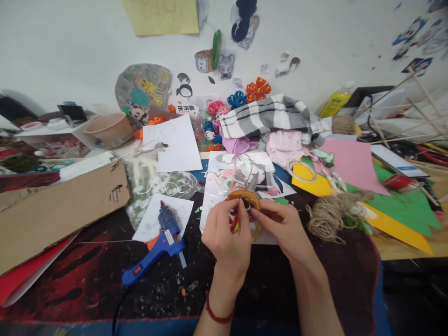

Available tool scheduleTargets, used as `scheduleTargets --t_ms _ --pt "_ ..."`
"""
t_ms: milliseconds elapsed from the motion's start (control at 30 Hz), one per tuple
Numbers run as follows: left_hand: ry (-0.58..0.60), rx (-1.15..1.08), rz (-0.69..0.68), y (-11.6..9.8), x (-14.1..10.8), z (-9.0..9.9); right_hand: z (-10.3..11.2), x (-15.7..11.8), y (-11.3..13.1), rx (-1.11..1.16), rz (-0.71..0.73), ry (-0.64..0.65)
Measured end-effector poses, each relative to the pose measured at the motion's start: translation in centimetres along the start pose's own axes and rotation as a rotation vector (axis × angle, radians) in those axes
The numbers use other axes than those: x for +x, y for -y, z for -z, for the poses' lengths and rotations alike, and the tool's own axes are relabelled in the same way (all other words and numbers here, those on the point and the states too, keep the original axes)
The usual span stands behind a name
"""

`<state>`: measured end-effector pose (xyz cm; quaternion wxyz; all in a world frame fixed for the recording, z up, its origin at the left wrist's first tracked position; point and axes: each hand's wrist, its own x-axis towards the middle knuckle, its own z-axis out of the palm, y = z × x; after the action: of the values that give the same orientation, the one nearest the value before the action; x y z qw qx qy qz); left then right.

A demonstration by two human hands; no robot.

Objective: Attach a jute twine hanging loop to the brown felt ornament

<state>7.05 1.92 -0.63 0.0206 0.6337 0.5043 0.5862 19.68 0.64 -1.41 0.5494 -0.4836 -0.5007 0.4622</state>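
A small round orange-brown piece (pixel 247 198) is held between my two hands above the white papers, just right of the middle of the view. My left hand (pixel 227 228) has its thumb and fingers pinched at the near side of the piece. My right hand (pixel 283 221) grips its right edge with thumb and fingertips. Dark and white details show on the piece between my fingers, partly hidden. Behind it, a pair of scissors (pixel 257 181) seems to lie among paper scraps. A blue glue gun (pixel 163 247) rests on white paper to the left.
Brown cardboard (pixel 66 210) covers the left side. Twine (pixel 327 217) lies beside green, yellow and pink sheets (pixel 353 163) at the right. A checkered cloth (pixel 273 116), crocheted flowers (pixel 258 88) and a round bowl (pixel 108 128) stand along the wall. A dark cord trails from the glue gun.
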Motion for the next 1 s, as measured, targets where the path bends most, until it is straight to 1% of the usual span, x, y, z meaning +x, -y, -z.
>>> scheduleTargets --t_ms 267,533,800,1000 --pt "0.024 -0.012 -0.028 0.01 -0.17 -0.04 -0.18 0.06 0.1 0.069 0.046 -0.067" --pt "0.058 -0.02 -0.077 -0.11 -0.24 0.0 -0.16 0.1 0.15 0.118 0.028 -0.103" --pt "0.077 -0.056 -0.128 -0.24 -0.45 0.06 -0.14 0.2 0.09 0.131 0.052 -0.222" --pt "0.081 -0.038 -0.15 -0.25 -0.43 0.1 -0.13 0.35 -0.17 0.205 0.069 -0.267"
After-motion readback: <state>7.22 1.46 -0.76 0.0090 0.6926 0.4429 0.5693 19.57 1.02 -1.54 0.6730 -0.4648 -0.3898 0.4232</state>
